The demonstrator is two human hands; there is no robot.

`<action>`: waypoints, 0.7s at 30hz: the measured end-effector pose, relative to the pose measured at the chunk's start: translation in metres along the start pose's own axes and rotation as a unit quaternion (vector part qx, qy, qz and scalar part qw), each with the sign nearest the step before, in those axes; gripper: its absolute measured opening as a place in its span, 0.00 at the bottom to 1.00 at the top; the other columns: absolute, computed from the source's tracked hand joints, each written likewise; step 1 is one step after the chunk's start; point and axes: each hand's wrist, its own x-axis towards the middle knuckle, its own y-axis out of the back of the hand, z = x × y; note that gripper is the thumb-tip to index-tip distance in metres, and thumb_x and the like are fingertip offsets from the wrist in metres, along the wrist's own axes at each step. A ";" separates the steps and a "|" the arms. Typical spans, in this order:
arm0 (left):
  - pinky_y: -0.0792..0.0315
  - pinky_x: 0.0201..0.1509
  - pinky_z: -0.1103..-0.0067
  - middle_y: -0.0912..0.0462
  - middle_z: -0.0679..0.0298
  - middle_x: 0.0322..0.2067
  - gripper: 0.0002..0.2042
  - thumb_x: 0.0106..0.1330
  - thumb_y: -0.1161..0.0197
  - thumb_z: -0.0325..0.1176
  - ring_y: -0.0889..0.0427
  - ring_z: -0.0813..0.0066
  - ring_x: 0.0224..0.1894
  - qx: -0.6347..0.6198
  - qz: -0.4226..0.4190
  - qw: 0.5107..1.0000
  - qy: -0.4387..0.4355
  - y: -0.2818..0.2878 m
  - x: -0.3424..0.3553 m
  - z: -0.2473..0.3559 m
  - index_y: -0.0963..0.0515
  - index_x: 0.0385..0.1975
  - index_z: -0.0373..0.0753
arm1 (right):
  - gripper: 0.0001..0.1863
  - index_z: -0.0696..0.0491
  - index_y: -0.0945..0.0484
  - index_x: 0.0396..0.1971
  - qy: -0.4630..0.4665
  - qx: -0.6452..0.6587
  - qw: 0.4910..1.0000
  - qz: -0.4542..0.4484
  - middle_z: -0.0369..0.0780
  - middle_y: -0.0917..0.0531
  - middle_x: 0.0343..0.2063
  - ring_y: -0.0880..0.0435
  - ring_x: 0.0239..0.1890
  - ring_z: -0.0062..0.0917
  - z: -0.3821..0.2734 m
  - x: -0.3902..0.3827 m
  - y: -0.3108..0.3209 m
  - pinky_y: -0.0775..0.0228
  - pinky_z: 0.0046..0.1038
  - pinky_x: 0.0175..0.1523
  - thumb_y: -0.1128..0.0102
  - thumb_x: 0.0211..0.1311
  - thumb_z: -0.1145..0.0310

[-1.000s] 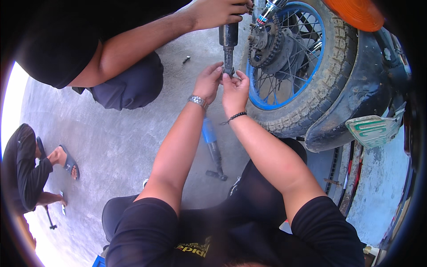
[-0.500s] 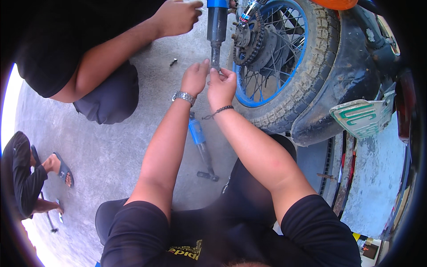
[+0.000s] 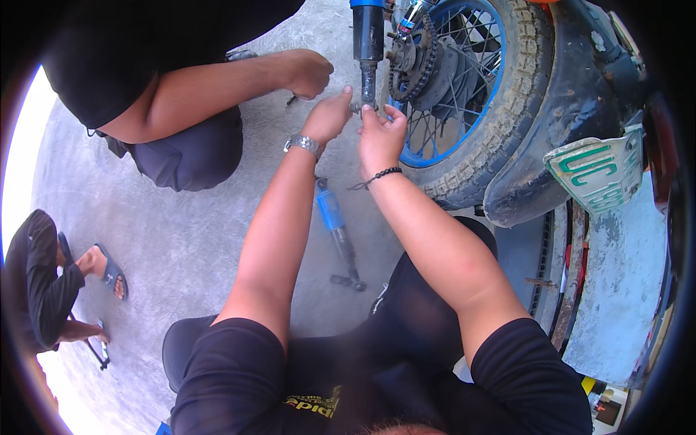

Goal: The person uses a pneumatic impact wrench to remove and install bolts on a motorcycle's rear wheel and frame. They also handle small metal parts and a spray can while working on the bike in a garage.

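Observation:
A blue and black shock absorber [image 3: 368,36] hangs upright beside the motorcycle's rear wheel [image 3: 464,87], its narrow shaft pointing down toward me. My right hand [image 3: 382,136], with a dark beaded bracelet, is closed with its fingertips pinching the shaft's lower end. Just left of that end is my left hand [image 3: 326,117], wearing a metal watch; its fingers are closed, and what they grip is mostly hidden. Between my forearms, a second blue and black shock absorber [image 3: 333,221] lies on the concrete floor.
At the upper left another person crouches, a bare forearm [image 3: 225,80] reaching near my left hand. A sandalled foot [image 3: 109,272] of someone else rests at the far left. A chain and sprocket [image 3: 413,69], the fender and a worn plate [image 3: 598,170] stand on my right.
The view has shifted slightly. My hands stay at the shock absorber's lower end, with the left a little apart from the shaft. The other person's hand has come down closer to my left hand.

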 end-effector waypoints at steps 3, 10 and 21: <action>0.27 0.38 0.72 0.23 0.61 0.23 0.23 0.80 0.52 0.51 0.23 0.70 0.27 -0.028 -0.027 0.988 -0.150 0.001 -0.007 -0.009 0.22 0.36 0.35 | 0.28 0.59 0.37 0.60 -0.004 0.015 1.000 0.002 0.41 0.18 0.38 0.22 0.31 0.20 -0.006 0.000 0.002 0.27 0.23 0.38 0.32 0.68 0.68; 0.27 0.43 0.63 0.19 0.50 0.27 0.23 0.80 0.53 0.48 0.20 0.50 0.32 0.123 0.077 0.973 -0.177 -0.014 -0.009 -0.013 0.22 0.33 0.34 | 0.30 0.61 0.38 0.61 -0.024 0.047 0.998 -0.018 0.41 0.18 0.38 0.23 0.31 0.20 -0.010 -0.005 0.003 0.28 0.23 0.37 0.32 0.68 0.68; 0.28 0.39 0.65 0.20 0.52 0.26 0.21 0.82 0.52 0.47 0.20 0.56 0.30 0.154 0.090 0.949 -0.261 -0.013 -0.008 -0.019 0.24 0.35 0.35 | 0.21 0.61 0.35 0.60 -0.070 0.106 0.991 -0.043 0.40 0.18 0.37 0.20 0.30 0.22 -0.014 -0.006 0.010 0.30 0.24 0.35 0.46 0.73 0.67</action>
